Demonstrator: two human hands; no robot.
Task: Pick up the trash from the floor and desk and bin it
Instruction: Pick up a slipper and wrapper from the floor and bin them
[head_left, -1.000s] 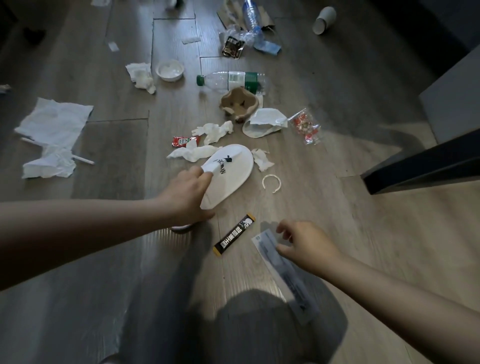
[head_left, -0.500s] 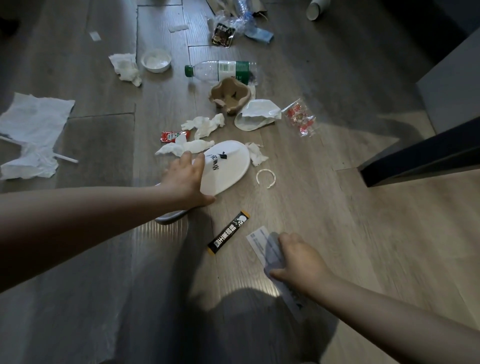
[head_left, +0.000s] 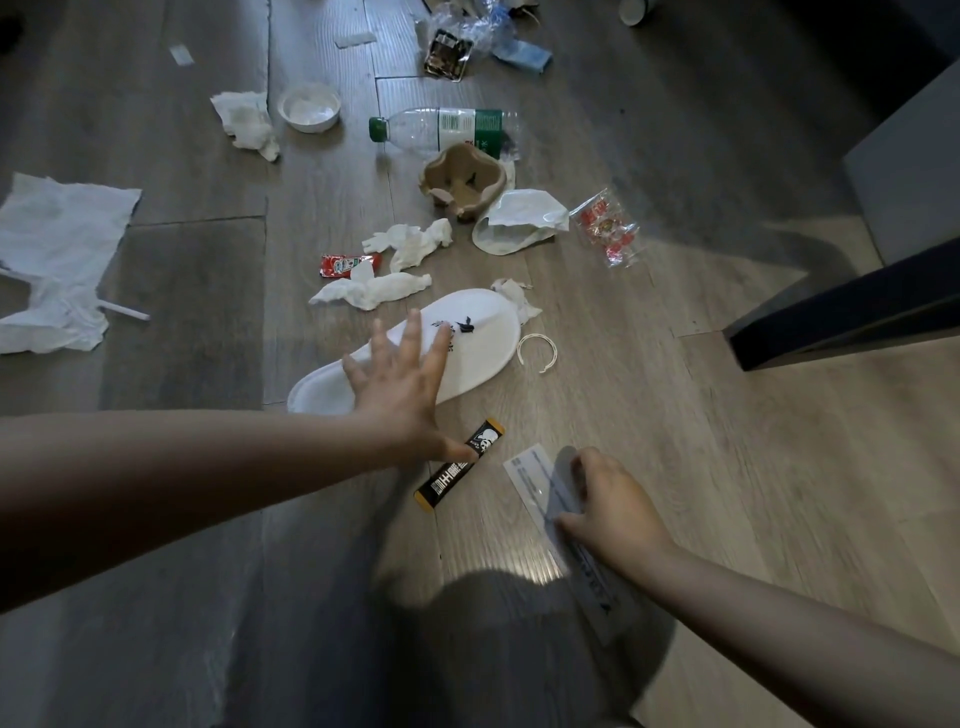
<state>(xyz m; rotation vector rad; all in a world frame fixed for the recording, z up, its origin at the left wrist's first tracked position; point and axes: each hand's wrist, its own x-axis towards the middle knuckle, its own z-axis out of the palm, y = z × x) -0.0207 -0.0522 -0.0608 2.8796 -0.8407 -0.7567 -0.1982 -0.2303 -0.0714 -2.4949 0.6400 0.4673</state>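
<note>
Under the left hand (head_left: 400, 384) lies one white slipper (head_left: 483, 332); just beyond it, three crumpled tissues (head_left: 384, 288) and one ketchup sachet (head_left: 345, 265). Between the hands lies one black sachet (head_left: 452, 475); under the right hand (head_left: 613, 509), one paper wrapper (head_left: 530, 473).

Bare forearms (head_left: 182, 483), bare left grip (head_left: 400, 384), right grip (head_left: 613, 512)

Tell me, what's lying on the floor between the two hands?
A black and yellow sachet, between the left hand and right hand, seen in the head view.
</note>
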